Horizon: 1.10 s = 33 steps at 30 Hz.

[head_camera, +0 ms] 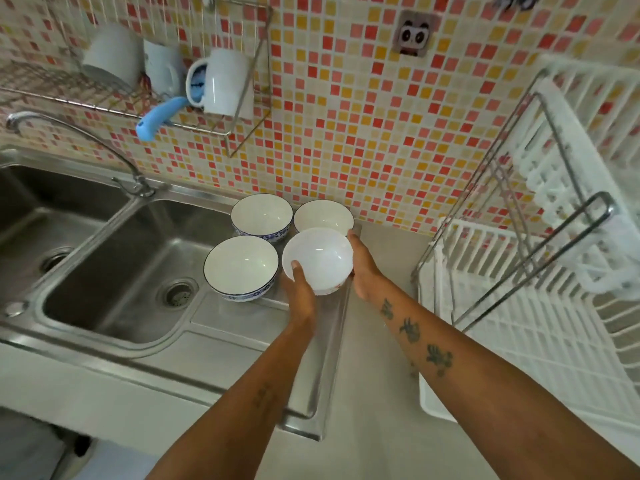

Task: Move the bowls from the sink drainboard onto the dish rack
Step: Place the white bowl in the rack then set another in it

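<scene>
1. Both hands, left hand (300, 289) and right hand (362, 268), grasp the plain white bowl (317, 259) just above the steel drainboard (242, 317).
2. It could knock the blue-rimmed bowl (241, 266) beside it, or slip if wet.

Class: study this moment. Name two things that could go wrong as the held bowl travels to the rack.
1. The plain white bowl is held by its rim between left hand and right hand; it may slip.
2. It could knock the neighbouring blue-rimmed bowl or the steel bars of the white dish rack.

Four white bowls (242, 263) upright on drainboard (239, 320)
</scene>
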Each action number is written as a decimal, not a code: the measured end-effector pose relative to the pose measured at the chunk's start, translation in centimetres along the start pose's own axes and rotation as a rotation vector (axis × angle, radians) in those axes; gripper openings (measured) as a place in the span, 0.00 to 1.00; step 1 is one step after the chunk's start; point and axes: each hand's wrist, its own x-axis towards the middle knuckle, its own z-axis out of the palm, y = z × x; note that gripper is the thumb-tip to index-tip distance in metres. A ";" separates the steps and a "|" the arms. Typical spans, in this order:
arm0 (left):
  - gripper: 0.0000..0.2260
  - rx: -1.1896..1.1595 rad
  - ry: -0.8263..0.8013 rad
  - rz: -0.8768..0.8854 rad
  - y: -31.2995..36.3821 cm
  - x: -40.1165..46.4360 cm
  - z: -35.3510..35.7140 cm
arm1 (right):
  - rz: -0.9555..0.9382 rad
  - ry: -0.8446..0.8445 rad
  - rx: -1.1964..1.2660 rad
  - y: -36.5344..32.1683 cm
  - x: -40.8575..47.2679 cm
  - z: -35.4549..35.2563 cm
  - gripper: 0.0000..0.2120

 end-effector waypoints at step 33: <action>0.19 0.261 -1.340 -0.420 14.4 -28.1 32.1 | -1.112 0.628 0.236 -19.6 -33.8 -28.6 0.15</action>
